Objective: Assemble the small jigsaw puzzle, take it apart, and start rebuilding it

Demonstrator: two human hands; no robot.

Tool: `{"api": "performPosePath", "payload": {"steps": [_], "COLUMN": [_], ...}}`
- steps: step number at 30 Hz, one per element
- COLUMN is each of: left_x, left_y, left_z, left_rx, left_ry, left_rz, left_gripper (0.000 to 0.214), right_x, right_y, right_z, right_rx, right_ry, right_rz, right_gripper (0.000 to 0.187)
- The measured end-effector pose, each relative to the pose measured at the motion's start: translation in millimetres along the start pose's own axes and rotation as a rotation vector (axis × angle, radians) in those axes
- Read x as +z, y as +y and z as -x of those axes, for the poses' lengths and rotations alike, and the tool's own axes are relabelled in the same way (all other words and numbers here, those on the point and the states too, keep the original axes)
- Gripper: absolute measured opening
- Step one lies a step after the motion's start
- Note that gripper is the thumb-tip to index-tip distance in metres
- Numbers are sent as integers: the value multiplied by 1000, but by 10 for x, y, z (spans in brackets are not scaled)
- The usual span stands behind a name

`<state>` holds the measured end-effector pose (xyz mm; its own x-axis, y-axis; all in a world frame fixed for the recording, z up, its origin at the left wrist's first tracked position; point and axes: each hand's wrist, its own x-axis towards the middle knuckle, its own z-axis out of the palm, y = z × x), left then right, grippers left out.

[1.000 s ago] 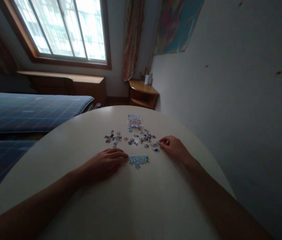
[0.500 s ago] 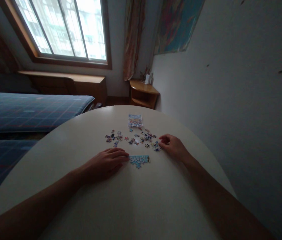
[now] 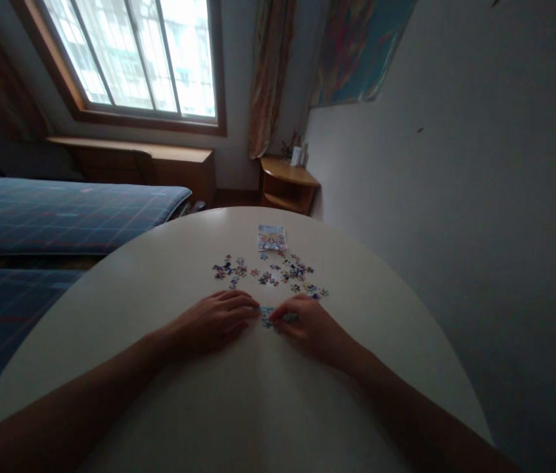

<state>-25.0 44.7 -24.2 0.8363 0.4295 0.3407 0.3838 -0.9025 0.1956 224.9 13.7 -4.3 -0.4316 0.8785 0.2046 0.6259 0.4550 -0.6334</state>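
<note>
The assembled puzzle section is lying between the fingertips of both hands. The left hand is resting with fingers extended and close together, the tips meeting the section's left edge. The right hand is holding its fingers bent over the section's right part, partly covering it; whether thumb and forefinger are pinching a piece cannot be determined. Loose puzzle pieces are lying beyond the fingers of both hands; a printed packet is lying farther beyond.

The left hand rests at the left end of a blue puzzle strip; the right hand partly covers it. Loose pieces lie farther off.
</note>
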Motion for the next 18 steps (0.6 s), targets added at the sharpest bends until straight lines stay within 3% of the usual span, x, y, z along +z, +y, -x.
{"api": "performPosePath", "payload": {"steps": [13,18], "left_x": [-31,-67], "left_y": [69,180], "left_z": [-25,-39], "left_rx": [33,42], "left_ry": [52,-68], "left_rz": [31,29], "left_gripper": [30,48], "right_x": [-16,-97], "right_y": [28,100], "right_z": [-41,-47], "right_rx": [-48,-79], "right_ry": [63,24], "right_rz": [119,169], "right_gripper": [9,9]}}
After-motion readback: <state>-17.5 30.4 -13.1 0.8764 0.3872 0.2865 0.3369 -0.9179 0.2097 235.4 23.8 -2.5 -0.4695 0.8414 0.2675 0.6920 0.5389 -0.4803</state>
